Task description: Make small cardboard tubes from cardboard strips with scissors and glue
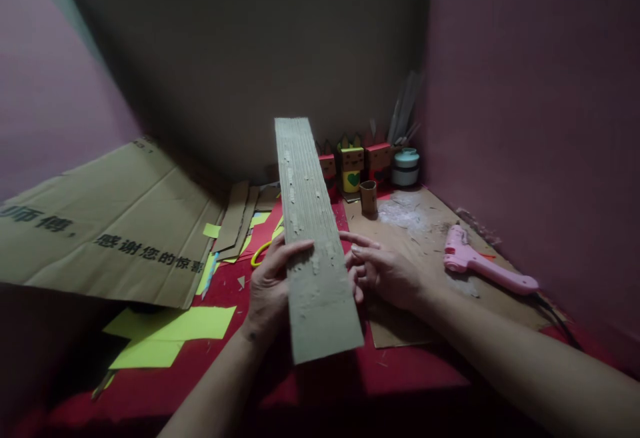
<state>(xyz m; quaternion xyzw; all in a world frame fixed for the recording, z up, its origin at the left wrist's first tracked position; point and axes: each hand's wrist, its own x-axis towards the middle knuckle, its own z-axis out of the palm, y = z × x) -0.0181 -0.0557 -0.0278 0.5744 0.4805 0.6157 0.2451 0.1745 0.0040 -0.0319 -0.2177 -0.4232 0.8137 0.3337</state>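
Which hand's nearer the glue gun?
Right. The right hand is left of the glue gun, by the strip's right edge; the left hand grips the strip's left edge, farther off.

A pale grey-tan cardboard strip (310,205) is showing fine lengthwise ridges (297,141), while black characters (150,251) are running across a brown cardboard sheet (135,211). Neon-yellow paper (185,325) is standing out against a deep-red cloth (400,371), a yellow-and-brown figure (352,163) is displaying a green heart (353,179), and a glue gun (465,258) is adding pink.
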